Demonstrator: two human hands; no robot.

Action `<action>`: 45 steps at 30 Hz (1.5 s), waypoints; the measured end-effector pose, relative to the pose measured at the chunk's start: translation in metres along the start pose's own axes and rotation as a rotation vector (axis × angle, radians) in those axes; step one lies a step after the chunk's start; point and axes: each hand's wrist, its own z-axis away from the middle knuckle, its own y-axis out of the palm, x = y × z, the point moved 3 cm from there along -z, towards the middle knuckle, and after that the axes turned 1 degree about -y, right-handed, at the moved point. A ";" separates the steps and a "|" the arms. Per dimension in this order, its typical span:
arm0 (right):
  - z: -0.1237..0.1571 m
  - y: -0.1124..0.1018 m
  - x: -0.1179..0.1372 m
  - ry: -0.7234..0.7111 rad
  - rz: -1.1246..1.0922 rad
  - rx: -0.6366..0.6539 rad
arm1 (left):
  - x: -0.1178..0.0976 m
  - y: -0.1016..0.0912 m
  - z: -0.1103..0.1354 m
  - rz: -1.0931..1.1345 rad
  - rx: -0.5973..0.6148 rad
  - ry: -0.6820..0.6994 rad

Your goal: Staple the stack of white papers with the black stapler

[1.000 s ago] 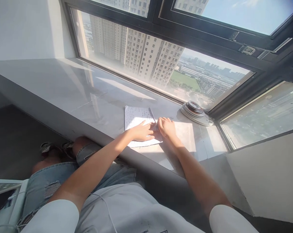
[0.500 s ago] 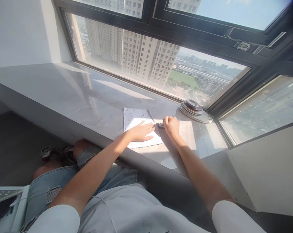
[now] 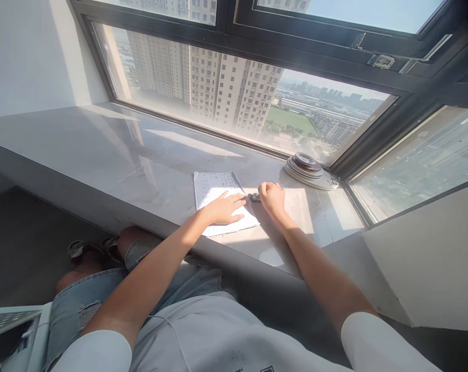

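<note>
A sheaf of white paper (image 3: 214,187) with rows of printed marks lies on the sill. My left hand (image 3: 225,209) rests flat on its right part, fingers stretched and spread. At the paper's right edge sits a small dark tool (image 3: 253,197) with a shiny part, perhaps a stapler; its kind is not clear. Closed over the right end of this tool is my right hand (image 3: 271,198), which hides much of it.
On the broad grey sill (image 3: 160,175), a stack of round plate-like discs (image 3: 309,170) stands by the window corner, beyond my right hand. The dark window frame (image 3: 202,121) borders the far side. A white chair-like object (image 3: 40,330) is at lower left.
The view has shifted slightly. My left hand stays flat on the paper, and my right hand stays closed on the dark tool with hardly any movement.
</note>
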 end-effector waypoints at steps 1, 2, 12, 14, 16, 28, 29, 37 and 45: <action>0.000 0.000 0.000 0.001 -0.009 0.000 | 0.001 0.001 0.000 0.003 0.002 -0.002; 0.001 0.000 0.000 0.001 -0.015 0.000 | 0.001 0.001 0.000 0.005 0.002 -0.003; 0.001 0.000 0.000 -0.005 0.020 0.005 | -0.002 -0.003 0.002 0.040 -0.009 -0.013; 0.001 -0.001 0.000 -0.006 0.018 0.008 | -0.002 -0.004 0.003 0.052 -0.025 -0.009; 0.001 -0.002 0.001 -0.008 0.023 0.015 | -0.002 -0.003 0.003 0.059 -0.033 -0.010; 0.000 -0.009 -0.006 -0.061 -0.143 -0.144 | -0.001 -0.004 0.003 0.018 0.004 -0.002; -0.001 -0.010 -0.008 -0.050 -0.152 -0.139 | -0.002 -0.005 0.003 0.021 0.003 0.001; -0.003 -0.001 -0.019 0.051 -0.100 0.012 | 0.001 -0.008 0.002 0.093 -0.025 -0.021; -0.003 -0.001 -0.020 -0.044 -0.096 -0.035 | 0.009 -0.008 -0.001 0.069 -0.028 -0.016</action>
